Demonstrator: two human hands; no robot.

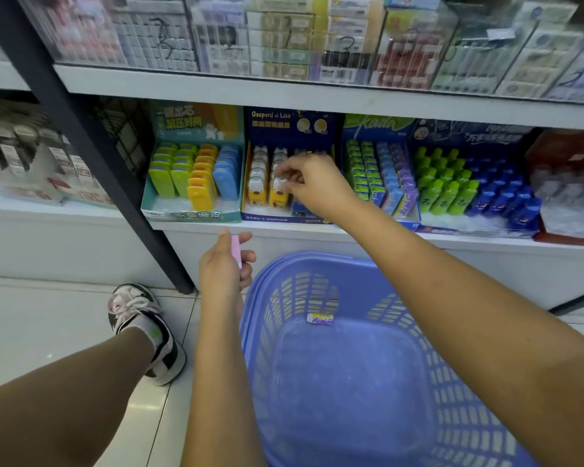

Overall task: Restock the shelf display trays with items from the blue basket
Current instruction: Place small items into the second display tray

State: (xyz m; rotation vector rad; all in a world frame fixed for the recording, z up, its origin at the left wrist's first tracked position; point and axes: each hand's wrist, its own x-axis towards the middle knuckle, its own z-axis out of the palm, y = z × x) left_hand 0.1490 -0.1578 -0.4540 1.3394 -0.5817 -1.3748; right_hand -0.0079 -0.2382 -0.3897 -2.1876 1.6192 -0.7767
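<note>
Yellow white-capped item (278, 193) upright in the navy display tray (284, 218), front of the second column, long axis toward twelve. Just at nine o'clock of the right hand (312, 187), grip pinched on its cap. At six o'clock, left hand (221, 271), grip grasping a pink stick (235, 246). Lower still, blue basket (304, 261) with one purple packet (320, 319) remaining.

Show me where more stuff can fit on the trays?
Teal tray: bare strip in front of the green cases. Bottle tray: bare front strip before the green bottles. The kada tray is packed full. The right hand, pinching a yellow item, covers part of the navy tray.
</note>
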